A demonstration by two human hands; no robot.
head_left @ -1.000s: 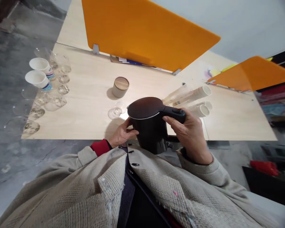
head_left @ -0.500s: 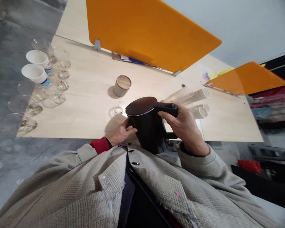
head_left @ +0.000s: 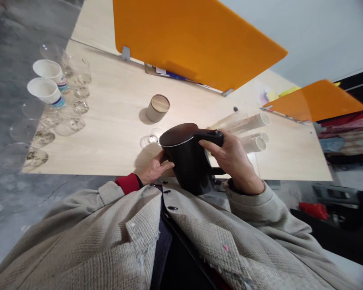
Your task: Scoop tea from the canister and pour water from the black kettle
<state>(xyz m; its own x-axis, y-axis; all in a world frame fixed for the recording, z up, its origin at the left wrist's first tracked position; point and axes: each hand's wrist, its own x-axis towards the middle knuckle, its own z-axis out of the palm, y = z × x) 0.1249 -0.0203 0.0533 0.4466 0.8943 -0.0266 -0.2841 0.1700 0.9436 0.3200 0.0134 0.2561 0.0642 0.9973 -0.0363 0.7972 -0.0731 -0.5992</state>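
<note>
In the head view a black electric kettle [head_left: 186,161] with a dark lid stands close to my jacket, at the table's near edge. My right hand [head_left: 231,157] is closed around its handle, with the thumb near the top by the lid. Against the kettle's left side rests my left hand [head_left: 155,168], thumb on the body and fingers partly hidden behind it. Just beyond the kettle a small clear glass [head_left: 153,139] is partly covered. Further back sits a round canister [head_left: 158,108] with a wooden lid.
Several clear glasses [head_left: 36,158] with dark bits in them line the table's left end, with two white paper cups [head_left: 45,89] among them. Stacks of cups [head_left: 254,143] lie at the right. An orange divider [head_left: 196,44] is clamped along the back of the table [head_left: 115,133].
The view has shifted slightly. Both hands keep their places on the kettle, which has barely moved.
</note>
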